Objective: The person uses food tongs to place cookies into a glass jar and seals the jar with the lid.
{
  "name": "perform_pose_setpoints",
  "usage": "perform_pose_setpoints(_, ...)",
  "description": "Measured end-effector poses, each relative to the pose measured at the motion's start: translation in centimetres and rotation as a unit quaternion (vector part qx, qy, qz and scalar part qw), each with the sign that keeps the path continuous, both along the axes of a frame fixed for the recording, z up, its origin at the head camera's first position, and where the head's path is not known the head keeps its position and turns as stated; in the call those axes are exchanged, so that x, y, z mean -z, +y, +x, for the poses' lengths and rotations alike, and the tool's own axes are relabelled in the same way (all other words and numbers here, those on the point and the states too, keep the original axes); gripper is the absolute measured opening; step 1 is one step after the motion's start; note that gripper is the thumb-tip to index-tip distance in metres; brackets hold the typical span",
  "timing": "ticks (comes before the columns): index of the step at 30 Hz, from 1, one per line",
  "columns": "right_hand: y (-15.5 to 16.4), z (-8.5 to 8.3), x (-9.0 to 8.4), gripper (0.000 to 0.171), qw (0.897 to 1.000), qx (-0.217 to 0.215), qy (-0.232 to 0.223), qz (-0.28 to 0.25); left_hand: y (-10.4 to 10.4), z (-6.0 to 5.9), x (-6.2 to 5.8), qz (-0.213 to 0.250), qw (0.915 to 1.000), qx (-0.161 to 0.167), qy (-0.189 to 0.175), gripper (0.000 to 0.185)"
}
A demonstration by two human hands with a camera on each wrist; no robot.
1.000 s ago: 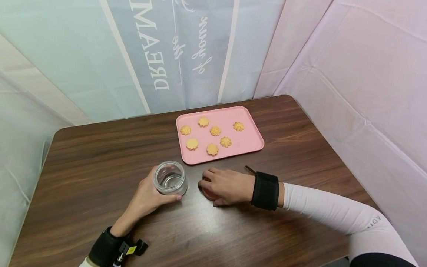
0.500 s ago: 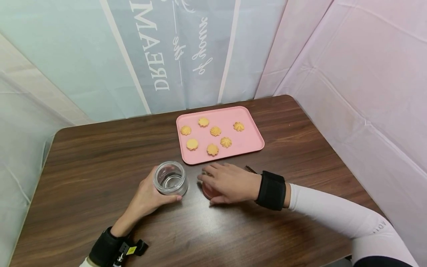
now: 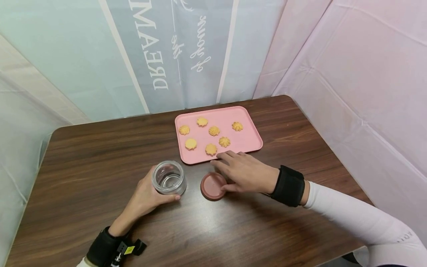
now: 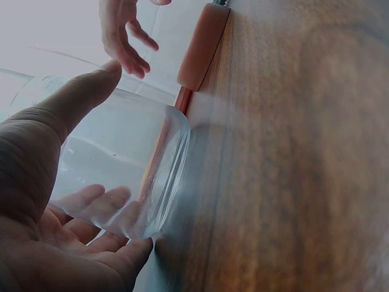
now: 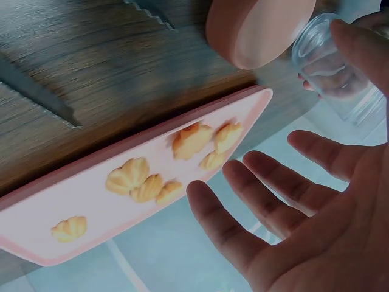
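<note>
A clear glass jar [image 3: 170, 187] stands upright and uncapped on the table, its mouth facing up. My left hand [image 3: 143, 198] grips it from the side, the thumb at the front and the other fingers around the back, as the left wrist view of the jar [image 4: 121, 152] shows. Just right of the jar lies a round reddish-brown lid [image 3: 212, 186]. My right hand [image 3: 248, 172] hovers beside the lid with spread, relaxed fingers and holds nothing. Its fingertips reach over the near edge of the pink tray [image 3: 247, 139], where several piped cookies [image 3: 224, 141] lie.
Two dark metal strips with serrated edges [image 5: 39, 94] lie on the table, seen in the right wrist view; the right wrist covers them in the head view. Brown wooden table [image 3: 100, 155] surrounds everything. Fabric curtains [image 3: 186, 55] hang behind and to the right.
My right hand has let go of the lid and moved up and to the right, towards the tray, uncovering the lid. The left hand still holds the jar in the same place.
</note>
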State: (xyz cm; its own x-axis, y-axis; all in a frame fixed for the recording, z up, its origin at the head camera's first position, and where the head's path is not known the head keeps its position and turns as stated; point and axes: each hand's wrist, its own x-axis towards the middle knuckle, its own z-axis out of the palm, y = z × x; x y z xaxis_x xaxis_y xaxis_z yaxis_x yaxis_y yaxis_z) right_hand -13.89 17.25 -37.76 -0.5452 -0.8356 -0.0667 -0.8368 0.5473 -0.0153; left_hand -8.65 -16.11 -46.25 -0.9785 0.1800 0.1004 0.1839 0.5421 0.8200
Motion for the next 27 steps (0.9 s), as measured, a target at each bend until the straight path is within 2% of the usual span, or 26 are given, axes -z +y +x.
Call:
perform_pose_setpoints(15,2.9,0.0,-0.2,0.082,0.999,0.038,0.022,-0.012,0.0,-0.1,0.2,-0.004,1.0000,0.001,-0.003,0.099)
perform_pose_setpoints(27,5.7,0.9,0.1,0.090,0.994,0.104,0.020,-0.021,0.0,-0.1,0.1,-0.006,1.0000,0.000,-0.002,0.100)
